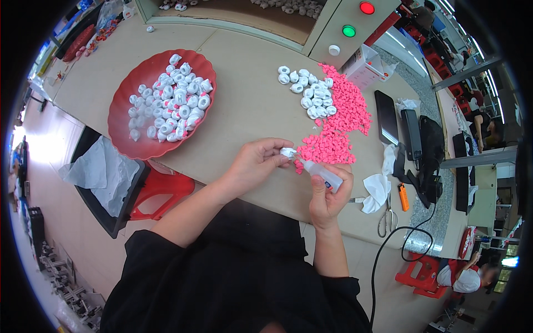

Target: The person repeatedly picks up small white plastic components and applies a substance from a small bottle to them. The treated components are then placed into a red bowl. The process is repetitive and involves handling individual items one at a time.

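Note:
Between the thumb and fingers of my left hand (256, 166) is a small white piece (287, 152), rounded and with a dark spot. My right hand (331, 197) grips a translucent squeeze bottle (323, 176), tilted so its narrow tip is close to the white piece; whether they touch I cannot tell. Just beyond both hands lies a heap of small pink pieces (327, 147), which stretches away to the far right. Similar white pieces (316, 97) sit in a group beside that heap. At the left, a red scalloped bowl (123, 125) holds many white pieces, several with pink bits on them.
At the right lie a black phone (387, 117), crumpled tissue (376, 193), scissors (387, 219), an orange lighter (403, 197) and a black cable (377, 266). A cabinet with buttons (341, 36) stands at the back. A red stool (161, 191) is below the table's left edge. Another person (463, 277) sits far right.

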Available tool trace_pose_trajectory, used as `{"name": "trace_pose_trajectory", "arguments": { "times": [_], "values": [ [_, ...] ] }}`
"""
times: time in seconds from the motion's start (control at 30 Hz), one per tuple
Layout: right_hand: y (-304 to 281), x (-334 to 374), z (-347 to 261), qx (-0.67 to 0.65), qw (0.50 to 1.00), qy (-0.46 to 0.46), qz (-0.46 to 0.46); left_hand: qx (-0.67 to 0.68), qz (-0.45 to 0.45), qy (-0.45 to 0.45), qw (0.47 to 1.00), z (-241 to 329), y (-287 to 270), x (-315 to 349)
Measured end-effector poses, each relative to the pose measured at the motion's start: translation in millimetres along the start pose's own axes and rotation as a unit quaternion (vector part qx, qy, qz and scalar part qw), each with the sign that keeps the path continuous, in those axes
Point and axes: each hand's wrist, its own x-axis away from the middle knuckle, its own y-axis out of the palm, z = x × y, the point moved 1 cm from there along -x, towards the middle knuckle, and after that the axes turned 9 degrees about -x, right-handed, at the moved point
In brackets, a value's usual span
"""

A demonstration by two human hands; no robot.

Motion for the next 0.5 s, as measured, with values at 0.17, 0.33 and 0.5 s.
{"name": "trace_pose_trajectory", "arguments": {
  "times": [0.17,0.33,0.5],
  "values": [
    [1.8,-0.3,2.2,0.034,0.998,-0.048,-0.006,0.001,-0.004,-0.014,1.000,-2.6,-1.1,-0.5],
    [1.5,-0.2,0.9,0.033,0.999,-0.041,0.003,-0.007,-0.002,-0.011,1.000,-3.7,-2.1,-1.0],
    [-0.1,-0.3,2.2,0.047,0.998,-0.046,0.003,-0.013,0.002,-0.024,1.000,-3.4,-2.6,-1.4]
  ]
}}
